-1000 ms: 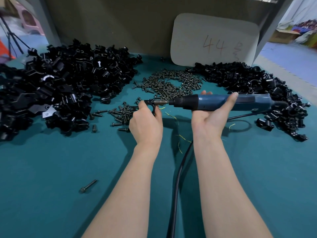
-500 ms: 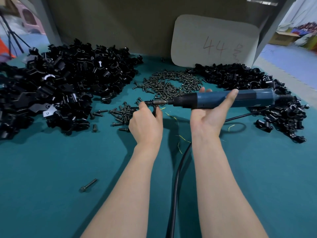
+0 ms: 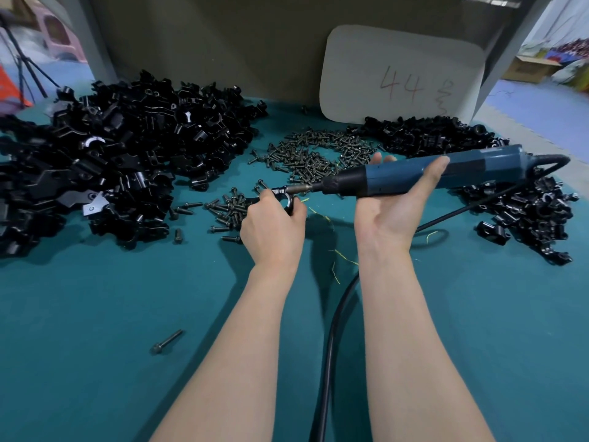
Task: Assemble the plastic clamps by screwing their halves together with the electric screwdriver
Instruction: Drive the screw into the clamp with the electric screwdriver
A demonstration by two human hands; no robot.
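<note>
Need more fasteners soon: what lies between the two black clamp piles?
A heap of loose screws, plain in the head view.

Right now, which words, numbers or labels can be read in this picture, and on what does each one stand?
"44": handwritten in red on the pale rounded board that stands at the back of the table.
The scrawl right of the "44", on the same board: handwriting, not readable.
Electric screwdriver: no readable label or brand shows on its blue body.
</note>
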